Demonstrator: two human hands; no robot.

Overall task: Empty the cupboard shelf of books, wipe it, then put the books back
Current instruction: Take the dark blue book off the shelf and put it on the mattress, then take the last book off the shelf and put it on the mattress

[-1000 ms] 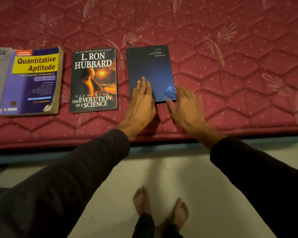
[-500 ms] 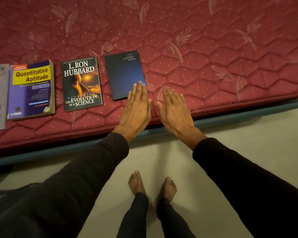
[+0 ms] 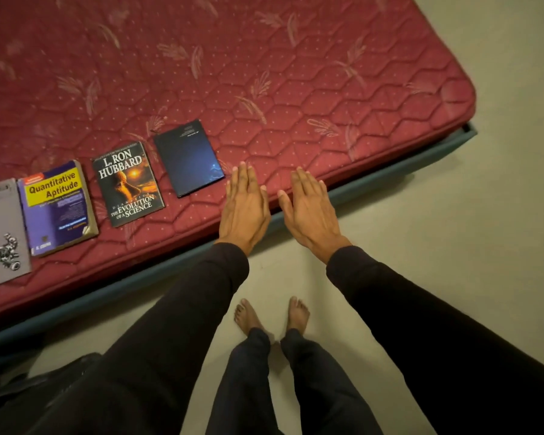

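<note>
Neither grip holds anything: the left hand [image 3: 245, 211] and right hand [image 3: 311, 213] are flat, fingers straight, over the mattress [image 3: 296, 73] edge. Four books lie in a row on it; the dark blue book [image 3: 189, 158] sits just left of the left hand.

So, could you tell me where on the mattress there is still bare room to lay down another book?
The mattress is bare right of the dark blue book, out to its rounded corner, and behind the row. The front left is crowded: grey folder, Quantitative Aptitude book, Hubbard book. Both hands are open.
</note>
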